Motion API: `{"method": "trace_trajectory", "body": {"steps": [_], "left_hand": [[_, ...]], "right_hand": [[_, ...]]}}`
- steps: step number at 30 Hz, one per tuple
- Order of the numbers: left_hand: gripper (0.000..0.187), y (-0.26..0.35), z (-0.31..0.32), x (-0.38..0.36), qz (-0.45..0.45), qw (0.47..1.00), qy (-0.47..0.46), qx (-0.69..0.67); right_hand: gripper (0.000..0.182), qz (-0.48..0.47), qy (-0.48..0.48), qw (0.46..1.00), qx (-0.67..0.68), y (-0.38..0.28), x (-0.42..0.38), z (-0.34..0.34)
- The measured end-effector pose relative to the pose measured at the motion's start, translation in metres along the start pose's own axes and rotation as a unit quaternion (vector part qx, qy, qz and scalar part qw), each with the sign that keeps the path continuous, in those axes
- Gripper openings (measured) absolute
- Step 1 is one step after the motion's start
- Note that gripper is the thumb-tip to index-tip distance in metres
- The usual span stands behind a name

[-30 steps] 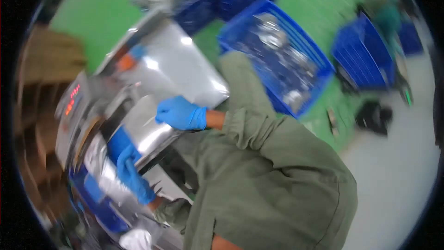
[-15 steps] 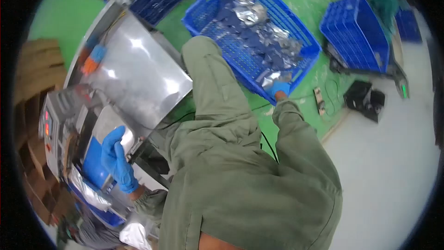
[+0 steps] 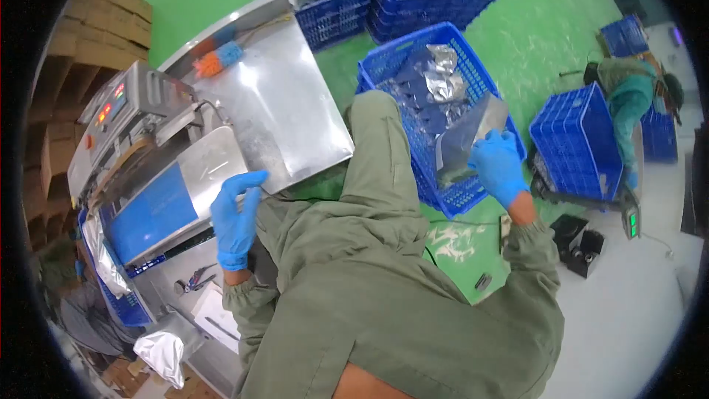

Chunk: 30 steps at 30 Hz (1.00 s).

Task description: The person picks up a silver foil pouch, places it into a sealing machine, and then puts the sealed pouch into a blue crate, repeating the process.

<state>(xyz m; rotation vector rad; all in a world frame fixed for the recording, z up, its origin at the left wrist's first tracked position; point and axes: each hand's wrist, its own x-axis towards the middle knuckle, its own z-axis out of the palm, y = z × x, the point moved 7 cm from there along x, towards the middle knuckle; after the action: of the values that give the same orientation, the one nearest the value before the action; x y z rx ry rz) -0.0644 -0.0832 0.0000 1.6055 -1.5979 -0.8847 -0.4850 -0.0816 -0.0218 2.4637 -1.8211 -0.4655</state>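
My right hand (image 3: 501, 166), in a blue glove, grips a silver foil pouch (image 3: 459, 139) by its edge, with the fingers closed on it. The pouch is tilted above the near end of a blue plastic crate (image 3: 384, 59). Several foil pouches (image 3: 443, 87) lie in rows inside that crate. To the left, my gloved left hand (image 3: 236, 218) has its fingers apart and holds nothing. It hovers beside the metal and blue plate (image 3: 155, 207) of a tabletop machine (image 3: 122, 114) with a red lit display.
A steel tray (image 3: 295, 96) carries an orange and blue brush (image 3: 218, 59). Foil-filled crates (image 3: 425, 11) stand behind. At right, a blue crate (image 3: 572, 140) rests on a scale near another person (image 3: 628, 96). Cardboard boxes (image 3: 63, 133) are stacked left.
My right hand has come up from the crate's near end with a foil pouch in it. My left hand stays open beside the machine. The view has shifted and turned.
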Motion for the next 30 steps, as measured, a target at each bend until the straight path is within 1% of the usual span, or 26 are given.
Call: {"method": "trace_trajectory", "body": {"steps": [1,2,3,4,6,7,8,9,10,12,13,14,15,16,18,19,21,22,23,24,25,27,28,30], "left_hand": [[0.018,0.006,-0.001,0.001,0.003,1.0,0.018,-0.002],[0.019,0.014,0.005,0.002,0.015,1.0,-0.014,-0.018],[0.019,0.023,0.009,0.003,0.026,0.998,-0.043,-0.031],[0.021,0.032,0.007,0.004,0.061,0.997,-0.037,-0.043],[0.027,0.049,-0.004,0.009,0.112,0.992,-0.016,-0.051],[0.033,0.057,-0.013,0.011,0.128,0.991,-0.001,-0.047],[0.037,0.062,-0.027,0.014,0.124,0.991,0.038,-0.046],[0.041,0.065,-0.043,0.015,0.118,0.989,0.077,-0.043],[0.041,0.065,-0.057,0.018,0.109,0.987,0.111,-0.031],[0.044,0.063,-0.102,0.011,0.176,0.936,0.29,-0.093],[0.044,0.056,-0.118,0.007,0.175,0.93,0.312,-0.079],[0.041,0.048,-0.136,0.0,0.184,0.911,0.36,-0.075],[0.037,0.039,-0.15,-0.005,0.195,0.891,0.404,-0.073],[0.037,0.028,-0.157,-0.01,0.201,0.884,0.418,-0.066],[0.03,-0.018,-0.164,-0.021,0.109,0.867,0.447,-0.19],[0.03,-0.026,-0.164,-0.026,0.114,0.862,0.457,-0.188],[0.026,-0.051,-0.163,-0.035,0.025,0.843,0.485,-0.233],[0.026,-0.05,-0.162,-0.038,0.029,0.839,0.492,-0.232],[0.023,-0.048,-0.162,-0.042,0.047,0.809,0.524,-0.263],[0.021,-0.048,-0.161,-0.047,0.064,0.777,0.554,-0.293],[0.021,-0.049,-0.16,-0.049,0.067,0.773,0.559,-0.292],[0.016,-0.056,-0.159,-0.05,0.067,0.768,0.587,-0.249],[0.016,-0.061,-0.159,-0.05,0.071,0.761,0.597,-0.245],[0.012,-0.065,-0.165,-0.046,0.051,0.775,0.577,-0.252]], "right_hand": [[0.005,-0.026,0.041,0.999,0.001,-0.012,0.001,-0.048],[0.01,-0.056,0.083,0.995,0.004,-0.027,0.0,-0.093],[0.007,-0.074,0.136,0.988,0.019,-0.042,-0.002,-0.14],[0.009,-0.098,0.189,0.976,0.035,-0.058,-0.006,-0.183],[0.01,-0.125,0.313,0.941,0.017,-0.085,-0.015,-0.248],[0.01,-0.153,0.33,0.931,0.02,-0.101,-0.012,-0.273],[0.013,-0.138,0.388,0.911,0.021,-0.111,-0.012,-0.3],[0.014,-0.146,0.423,0.894,0.029,-0.122,-0.007,-0.315],[0.015,-0.153,0.458,0.875,0.036,-0.132,-0.001,-0.328],[0.019,-0.262,0.51,0.812,0.105,-0.149,0.017,-0.351],[0.017,-0.257,0.491,0.823,0.126,-0.16,0.032,-0.353],[0.017,-0.272,0.5,0.811,0.131,-0.175,0.042,-0.352],[0.018,-0.307,0.498,0.791,0.18,-0.189,0.053,-0.348],[0.018,-0.34,0.493,0.769,0.225,-0.202,0.062,-0.344],[0.017,-0.373,0.457,0.779,0.212,-0.235,0.081,-0.328],[0.017,-0.382,0.462,0.773,0.209,-0.248,0.085,-0.321],[0.025,-0.438,0.449,0.727,0.28,-0.267,0.089,-0.306],[0.025,-0.445,0.452,0.722,0.278,-0.277,0.087,-0.3],[0.029,-0.411,0.378,0.666,0.494,-0.271,0.096,-0.295],[0.033,-0.368,0.315,0.655,0.58,-0.27,0.105,-0.285],[0.037,-0.317,0.256,0.627,0.664,-0.268,0.113,-0.273],[0.028,-0.311,0.309,0.709,0.552,-0.28,0.126,-0.25],[0.023,-0.31,0.317,0.738,0.509,-0.287,0.132,-0.24],[0.013,-0.344,0.33,0.703,0.528,-0.297,0.133,-0.235]]}}
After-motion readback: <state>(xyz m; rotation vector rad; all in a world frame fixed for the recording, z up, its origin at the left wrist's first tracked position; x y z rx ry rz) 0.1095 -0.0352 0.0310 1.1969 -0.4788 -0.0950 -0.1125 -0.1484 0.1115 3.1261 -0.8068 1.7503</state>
